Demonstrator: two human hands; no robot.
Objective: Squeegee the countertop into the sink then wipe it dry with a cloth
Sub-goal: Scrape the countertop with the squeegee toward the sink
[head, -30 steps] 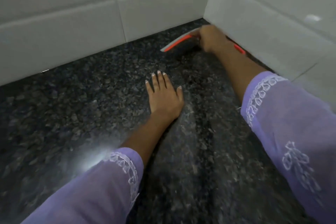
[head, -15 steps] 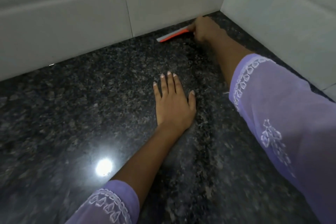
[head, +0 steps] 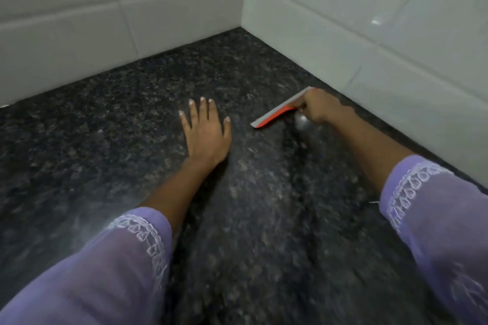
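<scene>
Right hand (head: pixel 318 108) clenched around the handle of the squeegee (head: pixel 280 111), whose grey-and-orange blade lies on the dark speckled countertop (head: pixel 105 126) and extends toward the left hand (head: pixel 207 132). The blade's far end lies near the white tiled wall (head: pixel 343 34) on the right. Left hand flat on the countertop, palm down, fingers spread, holding nothing, just beside the blade's free end but apart from it. Purple sleeves (head: pixel 435 206) with white embroidered cuffs cover both forearms.
</scene>
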